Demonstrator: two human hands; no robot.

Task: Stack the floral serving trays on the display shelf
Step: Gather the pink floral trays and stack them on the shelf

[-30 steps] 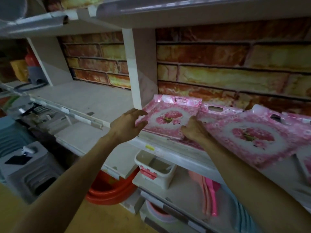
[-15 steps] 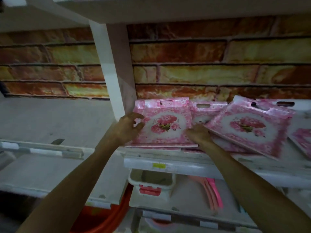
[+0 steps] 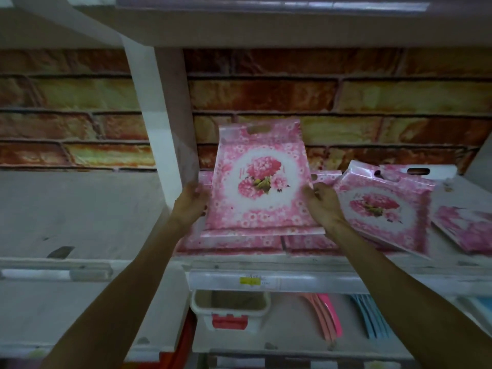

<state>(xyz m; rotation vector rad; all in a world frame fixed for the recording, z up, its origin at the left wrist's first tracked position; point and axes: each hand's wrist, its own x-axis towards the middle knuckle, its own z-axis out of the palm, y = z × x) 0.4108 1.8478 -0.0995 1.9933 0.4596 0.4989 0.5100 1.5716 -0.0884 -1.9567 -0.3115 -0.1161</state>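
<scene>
At frame centre, a floral tray (image 3: 259, 179) tilts up above flat trays (image 3: 229, 242) on the shelf (image 3: 319, 262), left hand (image 3: 190, 202) and right hand (image 3: 323, 202) fingers clamped on its side edges. Below, a white bin (image 3: 230, 311) whose contents cannot be made out.

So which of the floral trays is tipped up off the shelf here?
The floral tray held between the left hand and right hand, beside the white post; its handle end is raised. The tray to its right and the others lie on the shelf.
</scene>
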